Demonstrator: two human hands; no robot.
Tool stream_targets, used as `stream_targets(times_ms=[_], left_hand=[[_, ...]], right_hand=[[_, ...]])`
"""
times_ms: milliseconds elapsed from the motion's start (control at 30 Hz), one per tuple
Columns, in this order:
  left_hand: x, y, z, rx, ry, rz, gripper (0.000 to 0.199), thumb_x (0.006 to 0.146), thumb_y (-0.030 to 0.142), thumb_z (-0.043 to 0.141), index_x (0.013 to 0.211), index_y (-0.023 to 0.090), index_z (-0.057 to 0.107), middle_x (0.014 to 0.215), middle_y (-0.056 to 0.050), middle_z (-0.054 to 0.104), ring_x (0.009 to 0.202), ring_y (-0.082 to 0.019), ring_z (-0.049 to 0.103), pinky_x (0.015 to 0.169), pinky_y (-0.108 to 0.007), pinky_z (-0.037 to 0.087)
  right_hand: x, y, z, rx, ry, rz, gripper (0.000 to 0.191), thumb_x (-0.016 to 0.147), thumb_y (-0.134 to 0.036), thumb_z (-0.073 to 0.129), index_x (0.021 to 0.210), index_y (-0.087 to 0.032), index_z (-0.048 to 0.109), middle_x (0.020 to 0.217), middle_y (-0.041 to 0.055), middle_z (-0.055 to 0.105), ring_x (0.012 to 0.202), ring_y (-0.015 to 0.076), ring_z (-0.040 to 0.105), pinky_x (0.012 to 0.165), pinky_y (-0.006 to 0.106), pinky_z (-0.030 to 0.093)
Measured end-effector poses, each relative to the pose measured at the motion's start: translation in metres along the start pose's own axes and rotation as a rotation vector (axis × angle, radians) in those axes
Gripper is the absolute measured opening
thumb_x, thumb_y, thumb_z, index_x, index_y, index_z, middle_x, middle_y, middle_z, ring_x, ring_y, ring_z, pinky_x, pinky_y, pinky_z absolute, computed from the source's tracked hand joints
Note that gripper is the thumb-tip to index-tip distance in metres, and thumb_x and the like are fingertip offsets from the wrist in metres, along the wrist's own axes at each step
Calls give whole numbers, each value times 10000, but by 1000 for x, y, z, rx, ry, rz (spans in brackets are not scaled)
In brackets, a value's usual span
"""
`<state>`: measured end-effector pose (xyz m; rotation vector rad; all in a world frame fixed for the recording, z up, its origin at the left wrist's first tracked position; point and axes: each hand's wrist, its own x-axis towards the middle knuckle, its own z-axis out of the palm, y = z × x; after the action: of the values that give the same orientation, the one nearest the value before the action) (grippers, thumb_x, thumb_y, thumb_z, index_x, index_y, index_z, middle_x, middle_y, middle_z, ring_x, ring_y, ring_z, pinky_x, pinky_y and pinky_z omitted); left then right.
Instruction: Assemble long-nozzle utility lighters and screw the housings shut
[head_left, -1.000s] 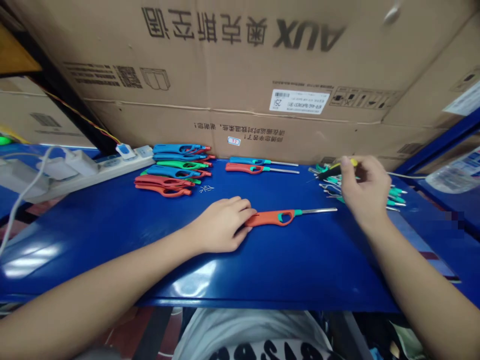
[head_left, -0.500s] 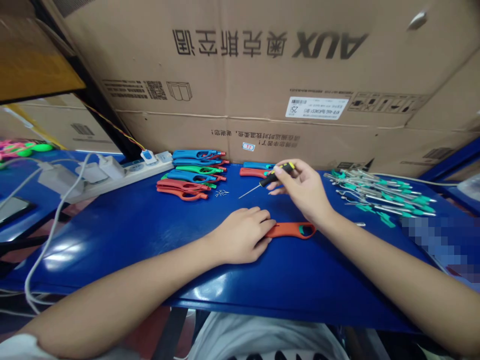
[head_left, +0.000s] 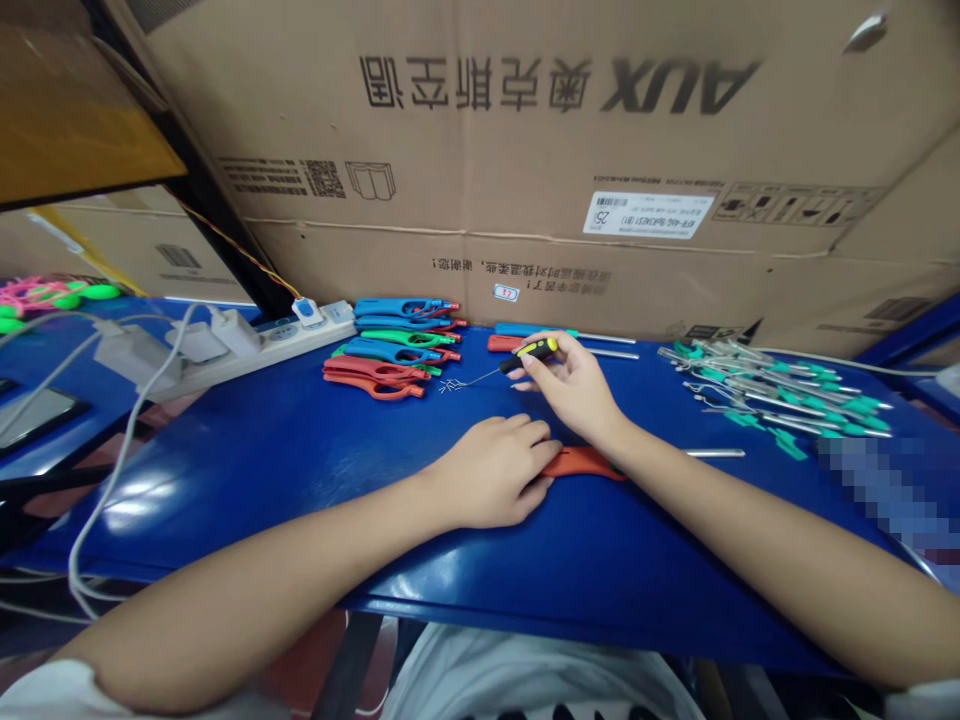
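My right hand (head_left: 581,390) grips a black-and-yellow screwdriver (head_left: 529,353), its thin shaft slanting down to the left. The tip is at a small heap of loose screws (head_left: 451,385) on the table. My left hand (head_left: 502,470) is closed over one end of an orange lighter (head_left: 583,462) that lies flat on the table. My right forearm crosses in front of the lighter's other part, and its metal tube (head_left: 716,453) shows beyond the arm. The end under my left fingers is hidden.
Several coloured lighter handles (head_left: 375,372) are piled left of the screws. Two lighters with metal tubes (head_left: 536,330) lie by the cardboard (head_left: 465,150). Metal tubes with green parts (head_left: 787,390) are heaped at right. A power strip (head_left: 255,345) with cables stands left on the blue table (head_left: 300,500).
My right hand has moved left and down, bringing the screwdriver tip to the screws. My left hand stays on the orange lighter. The view has shifted slightly.
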<state>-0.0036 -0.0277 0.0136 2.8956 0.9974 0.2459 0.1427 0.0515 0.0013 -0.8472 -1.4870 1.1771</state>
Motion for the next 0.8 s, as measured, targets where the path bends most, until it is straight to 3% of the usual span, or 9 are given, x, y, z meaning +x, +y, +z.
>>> stream_targets(times_ms=[433, 800], left_hand=[[1, 0, -1, 3, -4, -1, 325, 952, 300, 526, 1216, 155, 648, 1044, -88, 656, 923, -256, 593, 799, -393, 497], [1, 0, 0, 14, -4, -6, 333, 952, 297, 525, 1229, 158, 648, 1055, -71, 650, 926, -249, 590, 802, -383, 491]], right_hand=[[-2, -8, 0, 59, -4, -15, 342, 821, -456, 723, 1029, -254, 542, 1072, 37, 691, 864, 180, 733, 806, 378, 640], [-1, 3, -3, 76, 2, -5, 283, 824, -388, 736, 1011, -245, 578, 1083, 23, 685, 857, 158, 741, 762, 314, 636]])
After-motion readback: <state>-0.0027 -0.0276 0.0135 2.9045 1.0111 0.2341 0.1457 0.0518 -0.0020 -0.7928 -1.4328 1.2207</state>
